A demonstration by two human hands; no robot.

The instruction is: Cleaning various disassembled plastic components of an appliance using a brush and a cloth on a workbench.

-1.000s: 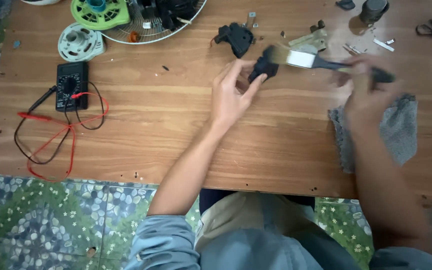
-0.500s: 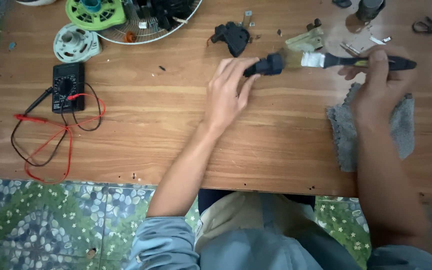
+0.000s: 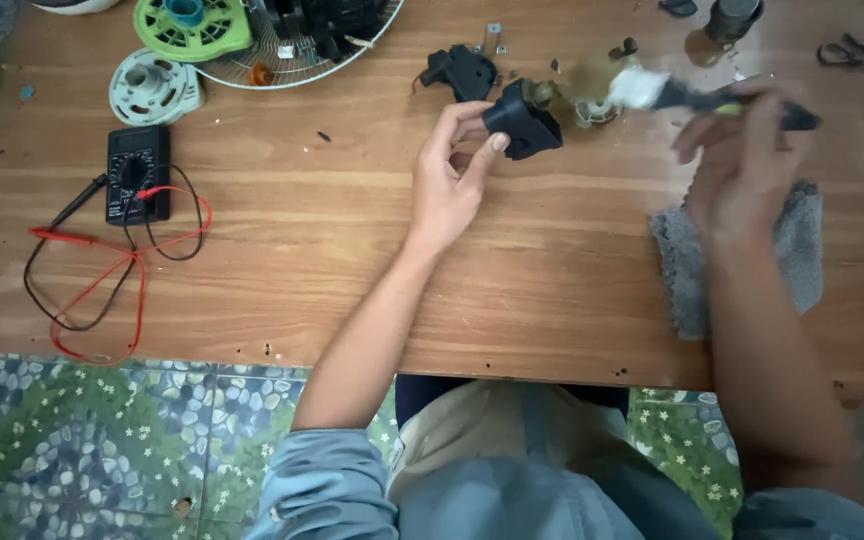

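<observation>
— Black plastic is what we see in the left hand (image 3: 449, 185): a small black part (image 3: 522, 121) pinched between thumb and fingertips, raised just above the wooden table (image 3: 352, 260).

— And our right hand (image 3: 742, 160)?

— Closed around a paintbrush (image 3: 682, 95), blurred, with its bristles pointing at the black part, just beside it.

— What lies about?

— We see a grey cloth (image 3: 802, 250) under the right hand, another black piece (image 3: 462, 70) beyond the part, and a multimeter (image 3: 136, 172) with red and black leads far left.
</observation>
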